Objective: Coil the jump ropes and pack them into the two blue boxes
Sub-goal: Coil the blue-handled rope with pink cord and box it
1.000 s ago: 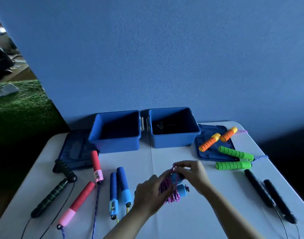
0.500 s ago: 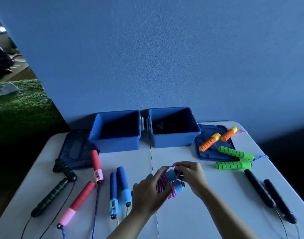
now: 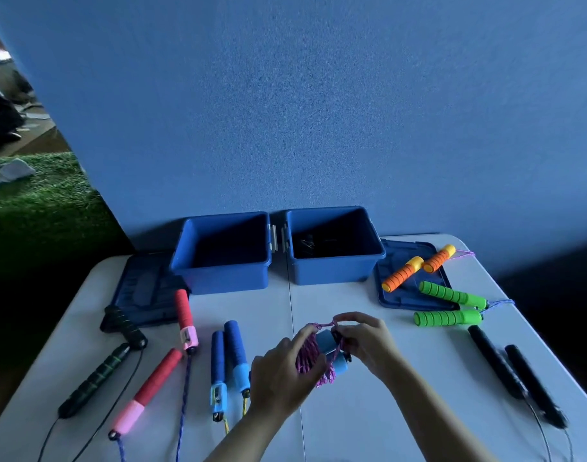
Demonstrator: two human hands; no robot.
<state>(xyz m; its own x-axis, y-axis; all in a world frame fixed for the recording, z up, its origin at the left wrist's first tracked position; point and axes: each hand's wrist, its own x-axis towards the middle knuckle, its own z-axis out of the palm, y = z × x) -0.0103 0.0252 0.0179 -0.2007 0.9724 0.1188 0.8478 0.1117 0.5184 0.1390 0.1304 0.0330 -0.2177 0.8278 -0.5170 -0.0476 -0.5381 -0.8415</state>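
Head: left hand (image 3: 282, 375), right hand (image 3: 368, 345) grip pink rope (image 3: 307, 356) (two boxes (image 3: 223, 278) open).

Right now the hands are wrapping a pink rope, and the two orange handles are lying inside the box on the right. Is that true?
Not quite. The hands are wrapping the pink rope, but the head view shows the orange handles lying on the blue lid beside the right box, not inside it.

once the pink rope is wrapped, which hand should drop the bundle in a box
Probably the left hand: it already grips the coiled pink rope, while the right hand only pinches the loose end. The left blue box sits on its side and looks empty.
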